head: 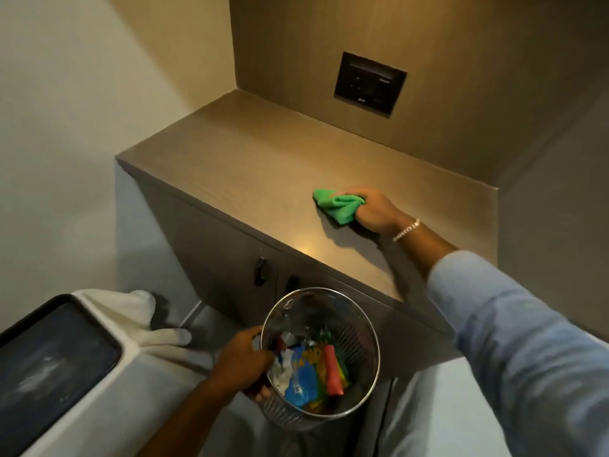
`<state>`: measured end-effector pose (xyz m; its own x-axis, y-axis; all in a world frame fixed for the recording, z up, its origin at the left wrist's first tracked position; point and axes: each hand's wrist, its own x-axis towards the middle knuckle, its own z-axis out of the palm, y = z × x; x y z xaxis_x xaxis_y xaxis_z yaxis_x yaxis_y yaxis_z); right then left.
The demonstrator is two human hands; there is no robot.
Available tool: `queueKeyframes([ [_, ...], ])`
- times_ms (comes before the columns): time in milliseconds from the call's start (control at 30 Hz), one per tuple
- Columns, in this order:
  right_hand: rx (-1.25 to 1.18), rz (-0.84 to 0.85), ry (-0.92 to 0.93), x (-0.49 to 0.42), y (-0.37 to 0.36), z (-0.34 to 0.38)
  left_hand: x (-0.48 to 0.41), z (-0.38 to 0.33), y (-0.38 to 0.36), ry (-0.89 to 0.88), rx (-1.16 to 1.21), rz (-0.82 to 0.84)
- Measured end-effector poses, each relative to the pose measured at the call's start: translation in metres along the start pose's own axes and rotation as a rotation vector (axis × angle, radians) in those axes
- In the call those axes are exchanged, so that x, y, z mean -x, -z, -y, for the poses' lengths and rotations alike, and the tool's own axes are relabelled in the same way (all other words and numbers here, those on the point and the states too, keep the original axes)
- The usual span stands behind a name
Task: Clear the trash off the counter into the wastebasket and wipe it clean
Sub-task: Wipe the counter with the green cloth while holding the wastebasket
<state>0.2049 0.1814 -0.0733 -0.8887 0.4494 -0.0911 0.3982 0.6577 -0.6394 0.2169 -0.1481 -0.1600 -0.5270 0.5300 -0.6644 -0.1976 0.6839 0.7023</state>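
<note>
My right hand (372, 211) presses a bunched green cloth (339, 206) onto the brown counter (250, 153), near its right front part. My left hand (242, 364) grips the rim of a round metal mesh wastebasket (359, 321), held below the counter's front edge. Inside the basket lie crumpled wrappers (309, 374) in blue, white, red and yellow. The counter top around the cloth shows no trash.
A dark socket panel (369, 83) is set in the back wall. Two cabinet door handles (260, 271) sit under the counter. At the lower left stands a white unit with a dark top (49, 364), and a white towel (141, 315) is draped beside it.
</note>
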Motion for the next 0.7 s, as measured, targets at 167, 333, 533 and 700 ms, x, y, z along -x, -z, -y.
queueKeyframes([
  [167, -0.121, -0.038, -0.040, 0.109, 0.010, -0.031, 0.003, 0.001, -0.003, -0.084, -0.001, 0.026],
  [333, -0.228, -0.287, -0.082, 0.212, -0.025, -0.027, 0.001, 0.028, -0.023, -0.125, 0.065, 0.029],
  [533, -0.304, -0.379, -0.105, 0.271, -0.158, -0.029, -0.030, 0.097, -0.064, -0.052, 0.053, 0.049],
  [700, -0.401, -0.361, -0.376, 0.296, -0.291, -0.106, -0.099, 0.188, -0.114, 0.033, 0.004, 0.049],
])
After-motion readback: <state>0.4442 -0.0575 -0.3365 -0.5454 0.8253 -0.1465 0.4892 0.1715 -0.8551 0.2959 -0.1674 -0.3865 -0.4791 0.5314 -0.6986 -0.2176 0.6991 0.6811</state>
